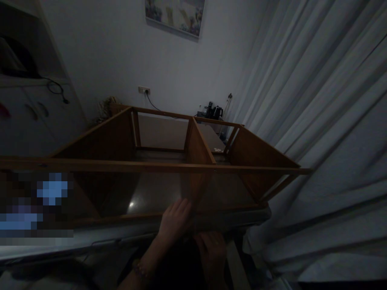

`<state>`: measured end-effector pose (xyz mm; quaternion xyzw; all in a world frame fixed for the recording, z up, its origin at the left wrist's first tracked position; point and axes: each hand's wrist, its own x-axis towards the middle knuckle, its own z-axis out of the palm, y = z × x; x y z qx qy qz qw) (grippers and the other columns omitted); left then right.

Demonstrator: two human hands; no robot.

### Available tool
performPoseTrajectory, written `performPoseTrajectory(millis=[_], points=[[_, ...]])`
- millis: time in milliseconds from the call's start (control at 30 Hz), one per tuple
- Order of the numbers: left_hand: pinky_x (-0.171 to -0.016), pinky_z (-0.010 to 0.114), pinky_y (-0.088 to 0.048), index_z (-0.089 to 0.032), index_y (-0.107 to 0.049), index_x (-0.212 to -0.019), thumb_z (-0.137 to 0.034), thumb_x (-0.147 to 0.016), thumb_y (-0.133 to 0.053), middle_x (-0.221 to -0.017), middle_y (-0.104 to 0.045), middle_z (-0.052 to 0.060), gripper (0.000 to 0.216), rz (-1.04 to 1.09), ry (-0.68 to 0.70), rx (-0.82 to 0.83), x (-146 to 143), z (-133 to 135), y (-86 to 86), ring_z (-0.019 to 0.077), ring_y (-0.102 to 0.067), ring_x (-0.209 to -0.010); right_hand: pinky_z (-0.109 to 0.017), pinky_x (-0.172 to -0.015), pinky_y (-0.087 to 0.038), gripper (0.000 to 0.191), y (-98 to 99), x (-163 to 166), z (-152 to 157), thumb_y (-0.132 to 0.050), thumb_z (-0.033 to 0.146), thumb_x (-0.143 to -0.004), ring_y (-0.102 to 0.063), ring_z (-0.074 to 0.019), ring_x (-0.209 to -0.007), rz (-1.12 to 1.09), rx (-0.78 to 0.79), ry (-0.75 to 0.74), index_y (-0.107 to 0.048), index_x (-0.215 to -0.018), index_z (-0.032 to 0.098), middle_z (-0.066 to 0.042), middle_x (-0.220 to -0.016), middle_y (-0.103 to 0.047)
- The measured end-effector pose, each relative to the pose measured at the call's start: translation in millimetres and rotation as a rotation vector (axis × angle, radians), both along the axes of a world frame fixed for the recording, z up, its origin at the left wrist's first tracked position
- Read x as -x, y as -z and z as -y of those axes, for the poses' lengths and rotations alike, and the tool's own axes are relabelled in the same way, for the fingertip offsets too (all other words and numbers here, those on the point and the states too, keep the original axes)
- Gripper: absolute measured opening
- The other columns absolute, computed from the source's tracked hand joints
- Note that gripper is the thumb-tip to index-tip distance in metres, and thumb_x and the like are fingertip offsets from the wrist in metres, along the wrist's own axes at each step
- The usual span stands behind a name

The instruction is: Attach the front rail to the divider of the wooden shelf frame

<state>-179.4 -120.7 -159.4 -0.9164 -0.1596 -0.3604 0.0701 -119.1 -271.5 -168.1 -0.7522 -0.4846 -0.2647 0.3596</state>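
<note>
A brown wooden shelf frame (157,166) lies across a table in front of me, with upright side panels and a middle divider (200,141). My left hand (175,217), a beaded bracelet (140,270) on its wrist, is at the near lower rail (133,217), close to the foot of the divider. Its fingers are bent and held together; what they grip is hidden. Just below and to the right, my right hand (212,245) is closed, fingertips pressed together toward the left hand. Something thin and pale shows faintly between the hands, too dark to name.
White curtains (326,121) hang along the right side. Behind the frame stand a black kettle (217,112) and a wall socket (144,90) with a plugged-in cord. A white cabinet (27,117) is at the left, with a loose cable (56,86). A blurred-out patch covers the lower left.
</note>
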Motion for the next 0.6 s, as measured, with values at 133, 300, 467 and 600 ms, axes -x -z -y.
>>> performPoseTrajectory(millis=[133,300,467,600], points=[[-0.075,0.035,-0.048,-0.018,-0.061,-0.104,-0.042,-0.079,-0.061,-0.102,-0.068,0.01,0.034,-0.015,-0.003,0.01,0,-1,0.5,0.026,-0.062,-0.094,-0.028,-0.063,-0.038,0.029,7.1,2,-2,-0.043,0.029,-0.094,-0.058,-0.0161,-0.061,-0.051,-0.036,-0.018,-0.061,-0.074,0.021,-0.001,-0.066,-0.066],[-0.074,0.034,-0.048,-0.018,-0.061,-0.102,-0.04,-0.08,-0.061,-0.102,-0.068,0.01,0.031,-0.031,0.002,0.008,2,1,-6.5,0.0251,-0.062,-0.095,-0.026,-0.064,-0.043,0.03,14.3,12,-11,-0.04,0.029,-0.095,-0.062,-0.0156,-0.064,-0.279,-0.074,-0.092,-0.063,-0.076,0.021,-0.003,-0.069,-0.067],[-0.073,0.034,-0.048,-0.018,-0.061,-0.101,-0.041,-0.079,-0.061,-0.102,-0.068,0.009,0.032,-0.031,0.005,0.002,3,1,-7.8,0.0245,-0.062,-0.092,-0.023,-0.054,-0.044,0.043,13.8,33,-20,-0.034,0.042,-0.095,-0.059,-0.0135,-0.055,-0.932,-0.137,-0.167,-0.062,-0.072,0.02,-0.002,-0.061,-0.064],[-0.073,0.033,-0.048,-0.017,-0.062,-0.101,-0.041,-0.081,-0.058,-0.1,-0.069,0.01,0.031,-0.028,0.003,-0.021,3,0,-7.3,0.024,-0.063,-0.091,-0.026,-0.056,-0.046,0.046,13.0,40,-23,-0.041,0.057,-0.088,-0.058,-0.0155,-0.058,-1.084,-0.277,-0.142,-0.064,-0.076,0.019,-0.004,-0.065,-0.064]])
